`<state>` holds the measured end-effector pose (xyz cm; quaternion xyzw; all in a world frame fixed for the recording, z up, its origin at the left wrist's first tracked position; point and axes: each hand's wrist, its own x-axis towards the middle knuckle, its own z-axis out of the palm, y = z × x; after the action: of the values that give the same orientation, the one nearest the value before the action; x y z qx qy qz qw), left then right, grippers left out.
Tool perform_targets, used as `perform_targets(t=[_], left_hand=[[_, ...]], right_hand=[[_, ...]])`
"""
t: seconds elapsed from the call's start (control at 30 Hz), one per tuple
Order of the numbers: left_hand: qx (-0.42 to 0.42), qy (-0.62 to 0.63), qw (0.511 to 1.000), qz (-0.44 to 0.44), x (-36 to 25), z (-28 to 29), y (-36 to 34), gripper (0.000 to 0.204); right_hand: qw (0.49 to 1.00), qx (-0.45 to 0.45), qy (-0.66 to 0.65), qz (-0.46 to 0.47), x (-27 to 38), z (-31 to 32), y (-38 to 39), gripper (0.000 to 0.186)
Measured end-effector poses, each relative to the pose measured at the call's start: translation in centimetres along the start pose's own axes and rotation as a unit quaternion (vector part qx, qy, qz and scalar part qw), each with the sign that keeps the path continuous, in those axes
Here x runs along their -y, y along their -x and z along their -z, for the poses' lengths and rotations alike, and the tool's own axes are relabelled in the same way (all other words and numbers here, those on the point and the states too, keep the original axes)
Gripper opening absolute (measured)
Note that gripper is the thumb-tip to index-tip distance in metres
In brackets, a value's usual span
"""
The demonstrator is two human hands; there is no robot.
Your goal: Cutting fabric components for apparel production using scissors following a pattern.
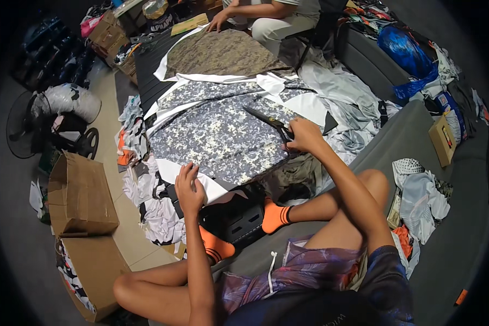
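Note:
My right hand [304,136] is closed round the black handles of a pair of scissors [269,118]. The long blades point to the upper left, over a grey camouflage-print fabric piece [212,130] spread on a dark ribbed table. At the fabric's near left edge, my left hand [190,189] rests on a white fabric strip [214,187], its fingers stretched out and the thumb apart. Beyond the grey piece lies a brown-green camouflage piece [217,54] with white edging.
Across the table sits another person, whose hand [218,20] touches the brown piece. Scrap fabric heaps [163,214] lie left of the table. An open cardboard box [84,195] stands at the left, near a fan [27,125]. Cloth scraps [418,190] lie on the grey sofa [386,136].

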<state>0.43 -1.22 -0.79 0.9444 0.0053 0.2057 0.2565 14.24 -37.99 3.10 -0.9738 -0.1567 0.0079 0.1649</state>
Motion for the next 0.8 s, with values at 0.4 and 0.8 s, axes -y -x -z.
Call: perform_targets(t=[0.4, 0.8], left_hand=[[-0.059, -0.022, 0.998, 0.015, 0.5, 0.0, 0.3, 0.041], [-0.095, 0.018, 0.994, 0.041, 0.7, 0.3, 0.2, 0.042]], right_hand=[[0.974, 0.006, -0.225, -0.021, -1.1, 1.2, 0.7, 0.033], [0.948, -0.072, -0.308, 0.024, 1.0, 1.1, 2.2, 0.022]])
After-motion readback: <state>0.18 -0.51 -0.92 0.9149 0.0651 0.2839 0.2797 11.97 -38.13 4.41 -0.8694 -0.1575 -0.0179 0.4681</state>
